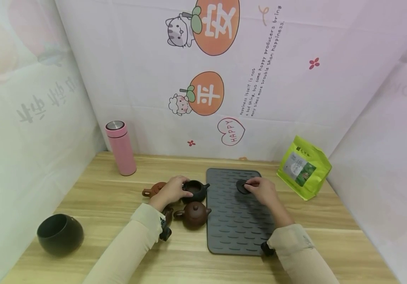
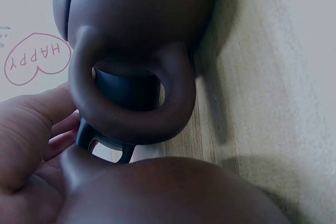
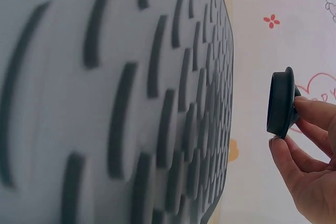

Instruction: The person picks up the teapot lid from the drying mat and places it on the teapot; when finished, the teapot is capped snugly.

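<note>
A black teapot [image 1: 199, 192] stands with its top uncovered at the left edge of the grey mat, spout toward the mat. My left hand [image 1: 173, 191] grips it on its handle side, thumb in front. Over the mat, my right hand [image 1: 262, 190] pinches the black teapot lid [image 3: 281, 103] by its knob; in the right wrist view the lid is clear of the mat surface. Just in front of the black teapot sits a brown lidded teapot [image 1: 195, 215]. An orange-brown teapot [image 1: 158, 187] and another brown teapot [image 2: 173, 195] are partly hidden by my left hand and arm.
The grey ridged mat [image 1: 232, 236] lies on the wooden table [image 1: 189, 264]. A pink thermos [image 1: 122, 154] stands at the back left, a dark round bowl [image 1: 61, 240] at the front left. A green pouch [image 1: 304, 167] stands at the back right. Printed cloth walls surround the table.
</note>
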The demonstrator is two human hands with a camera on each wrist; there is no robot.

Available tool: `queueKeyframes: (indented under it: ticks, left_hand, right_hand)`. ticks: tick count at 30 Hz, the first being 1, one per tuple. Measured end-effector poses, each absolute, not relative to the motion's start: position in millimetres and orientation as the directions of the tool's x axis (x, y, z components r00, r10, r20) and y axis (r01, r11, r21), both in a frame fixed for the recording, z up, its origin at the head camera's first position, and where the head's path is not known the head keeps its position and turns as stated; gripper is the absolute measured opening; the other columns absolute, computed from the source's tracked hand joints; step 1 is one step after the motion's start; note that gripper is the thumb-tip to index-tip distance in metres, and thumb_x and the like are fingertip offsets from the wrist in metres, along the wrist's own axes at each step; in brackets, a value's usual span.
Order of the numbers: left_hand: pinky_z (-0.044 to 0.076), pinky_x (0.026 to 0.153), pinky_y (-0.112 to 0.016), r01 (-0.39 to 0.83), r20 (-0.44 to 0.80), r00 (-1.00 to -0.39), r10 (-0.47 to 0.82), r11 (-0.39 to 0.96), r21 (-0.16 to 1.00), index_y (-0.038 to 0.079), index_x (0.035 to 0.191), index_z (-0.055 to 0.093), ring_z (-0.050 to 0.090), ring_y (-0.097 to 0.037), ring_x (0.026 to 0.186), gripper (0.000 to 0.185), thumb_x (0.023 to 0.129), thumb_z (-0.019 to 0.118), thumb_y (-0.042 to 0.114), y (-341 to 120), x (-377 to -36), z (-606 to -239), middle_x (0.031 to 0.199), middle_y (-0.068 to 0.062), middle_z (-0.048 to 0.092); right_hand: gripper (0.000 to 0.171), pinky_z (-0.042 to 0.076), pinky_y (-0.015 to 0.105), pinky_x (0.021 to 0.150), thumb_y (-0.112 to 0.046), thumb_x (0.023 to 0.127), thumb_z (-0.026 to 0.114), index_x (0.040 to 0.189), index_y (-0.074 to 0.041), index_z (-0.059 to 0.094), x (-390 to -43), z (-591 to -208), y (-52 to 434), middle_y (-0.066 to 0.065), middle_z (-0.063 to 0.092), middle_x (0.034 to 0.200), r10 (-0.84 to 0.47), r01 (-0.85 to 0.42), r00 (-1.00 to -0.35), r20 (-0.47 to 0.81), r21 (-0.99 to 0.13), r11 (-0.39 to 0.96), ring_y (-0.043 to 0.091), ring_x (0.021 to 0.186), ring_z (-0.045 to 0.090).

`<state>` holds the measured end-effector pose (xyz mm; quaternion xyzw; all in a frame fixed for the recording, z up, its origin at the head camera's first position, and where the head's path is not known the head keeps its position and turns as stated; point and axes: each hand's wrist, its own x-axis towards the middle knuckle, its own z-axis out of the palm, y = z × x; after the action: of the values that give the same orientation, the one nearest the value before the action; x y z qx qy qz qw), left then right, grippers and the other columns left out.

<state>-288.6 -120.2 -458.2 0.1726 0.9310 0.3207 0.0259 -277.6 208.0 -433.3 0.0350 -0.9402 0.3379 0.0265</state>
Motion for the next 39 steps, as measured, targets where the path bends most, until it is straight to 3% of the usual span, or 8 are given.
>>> queueKeyframes:
  ticks: [39]
  left_hand:
    - [0.046,0.096,-0.045,0.257,0.020,-0.947,0.320,0.720,0.645,-0.004,0.128,0.059,0.053,-0.033,0.117,0.054,0.083,0.080,0.018,-119.7,-288.9,-457.7,0.126,-0.019,0.057]
  right_hand:
    - [0.011,0.054,0.038,0.071,-0.020,0.091,0.072,0.099,-0.013,0.074,-285.9,-427.4,93.0,0.002,0.069,0.096,-0.147,-0.164,-0.986,0.084,-0.690,0.705,0.020,0.087,0.064]
